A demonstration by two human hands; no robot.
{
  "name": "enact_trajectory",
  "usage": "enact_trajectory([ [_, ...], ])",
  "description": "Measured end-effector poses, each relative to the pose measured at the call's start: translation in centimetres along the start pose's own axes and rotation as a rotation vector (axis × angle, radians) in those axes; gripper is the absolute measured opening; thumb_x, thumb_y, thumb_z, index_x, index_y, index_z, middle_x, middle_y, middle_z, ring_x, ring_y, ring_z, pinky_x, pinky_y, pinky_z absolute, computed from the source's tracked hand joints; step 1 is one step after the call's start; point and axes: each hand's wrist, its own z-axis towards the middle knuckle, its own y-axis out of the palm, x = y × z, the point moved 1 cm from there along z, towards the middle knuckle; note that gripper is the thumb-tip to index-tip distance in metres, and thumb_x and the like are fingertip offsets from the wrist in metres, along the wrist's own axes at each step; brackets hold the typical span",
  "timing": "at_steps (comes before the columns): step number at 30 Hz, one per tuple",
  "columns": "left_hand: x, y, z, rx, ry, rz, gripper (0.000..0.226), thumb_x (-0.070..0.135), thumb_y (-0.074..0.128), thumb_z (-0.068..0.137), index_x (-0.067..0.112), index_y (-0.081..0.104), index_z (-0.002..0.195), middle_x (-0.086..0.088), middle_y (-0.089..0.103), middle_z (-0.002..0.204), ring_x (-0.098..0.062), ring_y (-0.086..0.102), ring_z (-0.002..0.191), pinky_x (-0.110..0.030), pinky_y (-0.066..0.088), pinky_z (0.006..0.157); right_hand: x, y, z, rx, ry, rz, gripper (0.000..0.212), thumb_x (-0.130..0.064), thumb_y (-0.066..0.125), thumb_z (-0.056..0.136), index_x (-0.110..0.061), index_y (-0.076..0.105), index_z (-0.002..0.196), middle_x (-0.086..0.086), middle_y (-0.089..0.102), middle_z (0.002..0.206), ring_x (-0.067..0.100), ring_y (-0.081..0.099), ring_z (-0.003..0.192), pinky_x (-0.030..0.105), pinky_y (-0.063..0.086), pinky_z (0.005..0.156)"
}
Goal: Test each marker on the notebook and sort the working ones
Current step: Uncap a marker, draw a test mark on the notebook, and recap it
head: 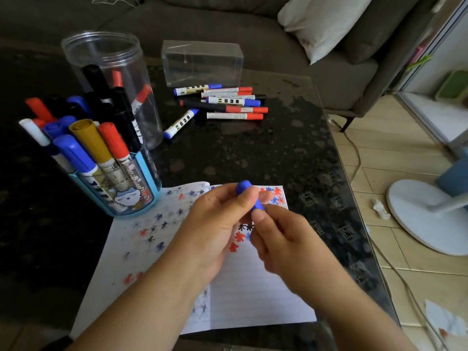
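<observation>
We see both hands meeting over the open notebook [253, 295] on the dark desk [266, 153]. The left hand [215, 224] grips a blue marker [249, 195], and the right hand [276, 236] pinches its lower end. A blue holder [136, 196] full of markers stands to the left; more markers [228, 102] lie loose beyond, near a clear box [202, 62].

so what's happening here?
A person is testing markers on an open notebook already dotted with red, blue and black marks. Both hands hold one blue marker above the page: left hand grips it, right hand pinches its lower end. Whether the cap is going on or off can't be told. A holder and a clear jar hold more markers, and a loose pile lies near a clear box.
</observation>
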Motion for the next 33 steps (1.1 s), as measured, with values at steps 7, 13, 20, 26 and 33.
enact_trajectory([
  [7, 0.9, 0.3, -1.1, -0.241, -0.031, -0.129, 0.026, 0.027, 0.050, 0.088, 0.010, 0.069, 0.085, -0.012, 0.072, 0.093, -0.020, 0.068, 0.098, -0.029, 0.057, 0.076, -1.1, 0.1, -0.4, -0.333, 0.284, 0.883, 0.035, -0.036, 0.044, 0.096, -0.011, 0.061, 0.079, -0.005, 0.036, 0.053, 0.002, 0.024, 0.041, 0.013, 0.021, 0.035],
  [13, 0.0, 0.6, -0.5, 0.032, -0.014, -0.021, 0.029, 0.020, 0.049, 0.087, 0.013, 0.073, 0.072, -0.009, 0.074, 0.085, -0.017, 0.070, 0.077, -0.021, 0.054, 0.062, 0.5, 0.9, -0.1, 0.083, -0.110, -0.267, 0.023, -0.029, 0.039, 0.099, -0.022, 0.051, 0.081, -0.011, 0.053, 0.049, 0.005, 0.050, 0.046, 0.014, 0.031, 0.043],
  [20, 0.9, -0.8, 0.6, 0.209, 0.039, 0.151, 0.022, 0.024, 0.045, 0.096, 0.013, 0.062, 0.088, -0.002, 0.074, 0.079, -0.013, 0.070, 0.090, -0.041, 0.035, 0.107, 1.5, 0.7, -0.6, 0.047, -0.122, -0.471, 0.030, -0.039, 0.040, 0.098, -0.028, 0.042, 0.070, -0.010, 0.046, 0.053, 0.006, 0.047, 0.052, 0.019, 0.033, 0.049],
  [26, 0.9, -1.8, -0.4, 0.201, 0.052, 0.525, 0.016, 0.040, 0.055, 0.088, 0.032, 0.067, 0.096, 0.015, 0.071, 0.091, -0.003, 0.063, 0.098, -0.036, 0.045, 0.098, 1.3, -1.1, -0.8, -0.075, 0.123, -0.087, 0.016, -0.026, 0.045, 0.096, -0.024, 0.060, 0.097, -0.002, 0.068, 0.072, 0.006, 0.062, 0.062, 0.025, 0.054, 0.065],
  [33, 1.7, -2.6, -1.1, 0.199, 0.158, 0.950, 0.019, 0.037, 0.060, 0.086, 0.026, 0.067, 0.099, 0.007, 0.063, 0.075, -0.009, 0.058, 0.071, -0.026, 0.046, 0.059, 1.0, -1.6, -1.7, -0.099, 0.137, 0.586, 0.023, -0.019, 0.049, 0.081, -0.015, 0.070, 0.090, 0.018, 0.071, 0.086, 0.019, 0.063, 0.056, 0.025, 0.054, 0.055],
])
